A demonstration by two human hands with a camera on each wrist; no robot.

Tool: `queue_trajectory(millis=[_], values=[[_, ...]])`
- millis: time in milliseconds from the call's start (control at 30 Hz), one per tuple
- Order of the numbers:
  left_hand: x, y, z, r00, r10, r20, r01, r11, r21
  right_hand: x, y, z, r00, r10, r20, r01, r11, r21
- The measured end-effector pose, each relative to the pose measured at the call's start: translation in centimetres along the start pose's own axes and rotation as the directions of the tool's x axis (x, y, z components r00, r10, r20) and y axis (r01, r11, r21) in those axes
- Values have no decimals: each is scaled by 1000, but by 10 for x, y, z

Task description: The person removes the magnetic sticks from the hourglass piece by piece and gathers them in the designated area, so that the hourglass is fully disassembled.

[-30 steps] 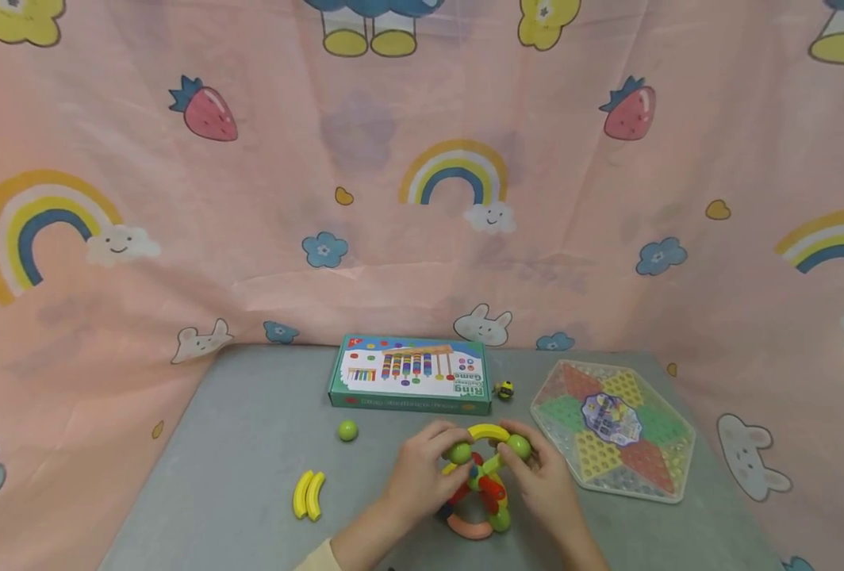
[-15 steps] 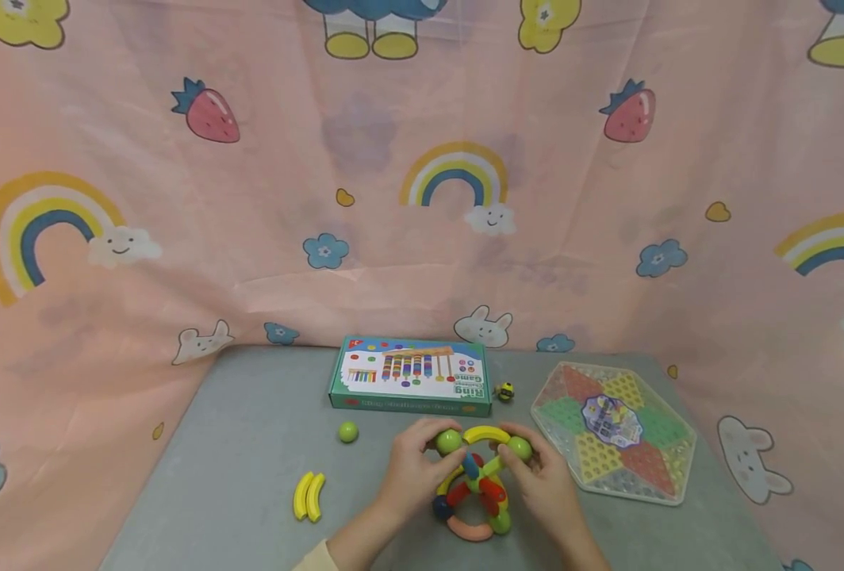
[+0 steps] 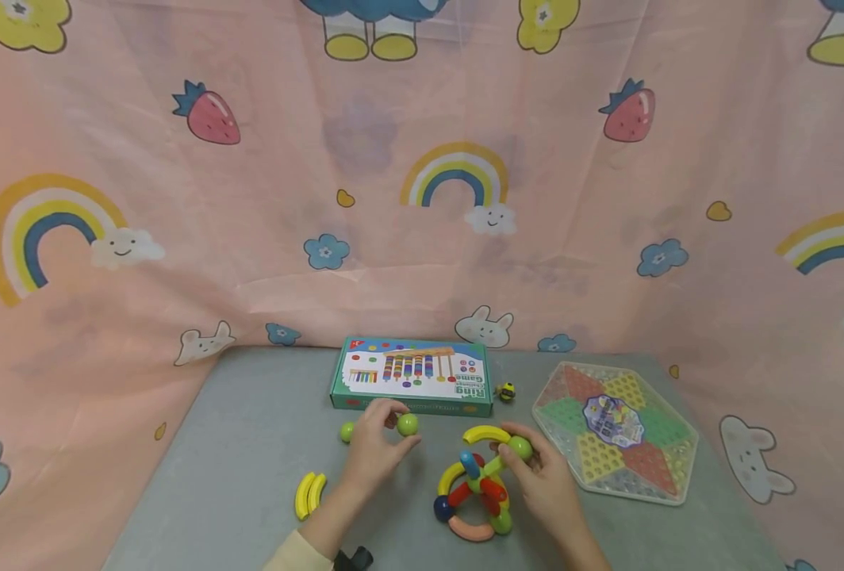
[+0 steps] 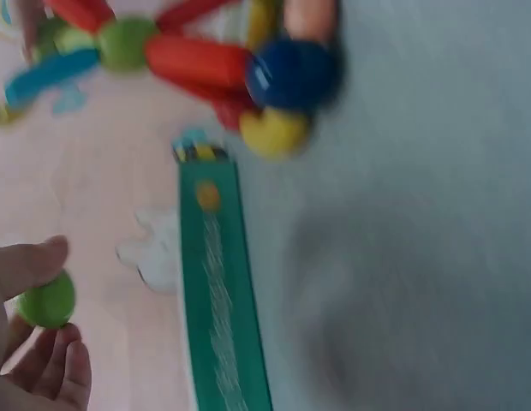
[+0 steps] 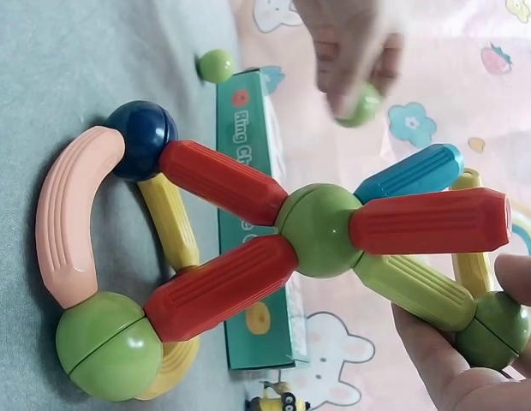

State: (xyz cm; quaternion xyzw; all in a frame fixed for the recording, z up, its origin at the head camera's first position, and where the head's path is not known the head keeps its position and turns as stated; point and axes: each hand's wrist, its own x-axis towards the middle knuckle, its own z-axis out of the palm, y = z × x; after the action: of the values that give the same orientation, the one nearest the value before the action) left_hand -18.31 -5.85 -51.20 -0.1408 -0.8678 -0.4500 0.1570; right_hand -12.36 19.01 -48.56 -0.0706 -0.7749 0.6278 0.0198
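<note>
My left hand pinches a loose green ball between thumb and fingers, left of a construction of magnetic sticks and balls. That ball also shows in the left wrist view. With its fingers and thumb, my right hand holds the green ball at the construction's upper right corner. A curved yellow stick sticks out leftward from this corner. The blue stick has a free upper end. Red sticks, a navy ball and a pink curved stick form the lower part.
Two curved yellow sticks lie on the table at left. Another green ball sits partly behind my left hand. Behind stand a ring game box and a small bee-like figure. A hexagonal checkers board lies at right.
My left hand has pulled the green ball off the blue stick and moved it left and slightly up, apart from the construction. My right hand has stayed at its corner ball.
</note>
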Motion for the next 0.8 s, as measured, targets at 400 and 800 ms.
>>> queue_trajectory(millis=[400,800], values=[[15,-57,-19,984,-127,125,100,974,205,0,1,-2,1000,-9,19,9,1000,28],[14,-82,-13,967,-183,179,114,934,340,1,2,-2,1000,-12,28,11,999,30]])
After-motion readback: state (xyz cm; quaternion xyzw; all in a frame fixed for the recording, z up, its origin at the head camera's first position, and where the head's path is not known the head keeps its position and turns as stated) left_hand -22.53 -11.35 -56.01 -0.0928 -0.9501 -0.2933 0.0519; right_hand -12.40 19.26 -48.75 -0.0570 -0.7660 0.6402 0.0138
